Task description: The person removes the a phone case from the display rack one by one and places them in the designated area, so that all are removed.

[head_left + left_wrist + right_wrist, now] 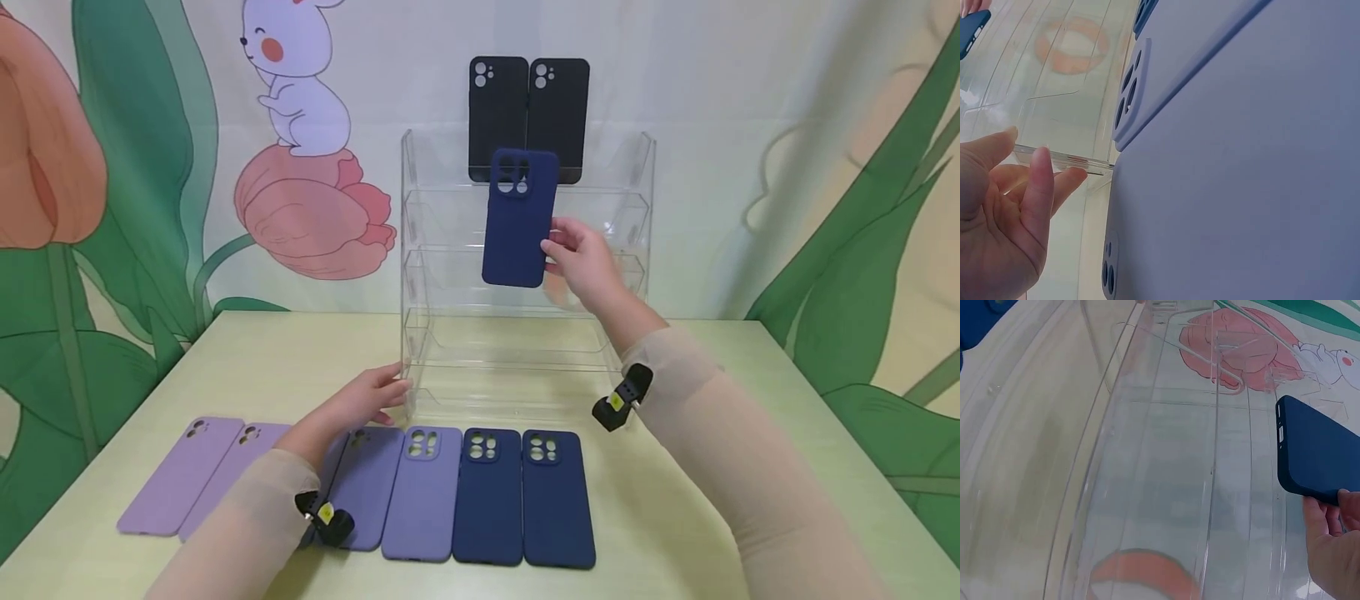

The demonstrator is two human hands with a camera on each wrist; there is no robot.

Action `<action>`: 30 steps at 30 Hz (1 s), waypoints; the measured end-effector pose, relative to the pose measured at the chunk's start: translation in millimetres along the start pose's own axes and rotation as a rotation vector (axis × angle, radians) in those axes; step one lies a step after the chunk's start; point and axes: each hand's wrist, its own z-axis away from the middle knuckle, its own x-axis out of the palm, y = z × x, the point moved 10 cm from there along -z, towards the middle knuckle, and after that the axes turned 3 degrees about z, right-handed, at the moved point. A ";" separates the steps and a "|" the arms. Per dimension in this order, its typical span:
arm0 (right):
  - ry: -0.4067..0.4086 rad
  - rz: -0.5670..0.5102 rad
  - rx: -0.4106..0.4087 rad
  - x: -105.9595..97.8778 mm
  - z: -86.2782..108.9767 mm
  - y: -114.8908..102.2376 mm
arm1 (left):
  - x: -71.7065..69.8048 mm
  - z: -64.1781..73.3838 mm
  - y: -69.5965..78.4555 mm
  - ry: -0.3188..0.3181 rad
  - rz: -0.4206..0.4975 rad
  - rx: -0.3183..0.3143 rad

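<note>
My right hand pinches a dark blue phone case by its lower right edge. It holds the case upright in front of the upper tiers of a clear tiered display rack. In the right wrist view, fingertips and thumb grip the side of this case. Down at the rack's lower left side is my left hand. The left wrist view shows its thumb and fingers on either side of the clear side panel's edge. Two black phone cases stand side by side in the top tier.
Along the table in front of the rack lies a row of phone cases: several lilac ones at left, partly hidden by my left arm, and two dark blue ones at right. A printed curtain hangs behind.
</note>
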 end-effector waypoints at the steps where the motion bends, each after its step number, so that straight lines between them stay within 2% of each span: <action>1: 0.000 0.009 0.004 -0.8 1.9 0.5 | 0.3 -0.5 -0.1 0.000 -0.002 -0.002; 6: -0.014 0.039 0.009 -1.2 12.6 3.0 | -0.4 -2.7 -2.2 0.002 -0.001 0.003; 14: -0.081 0.016 0.018 8.9 30.6 20.7 | 1.2 -3.0 -2.8 -0.001 -0.009 0.002; 30: -0.126 0.009 -0.012 19.6 59.3 22.7 | 0.6 -0.9 -0.2 -0.006 -0.005 0.007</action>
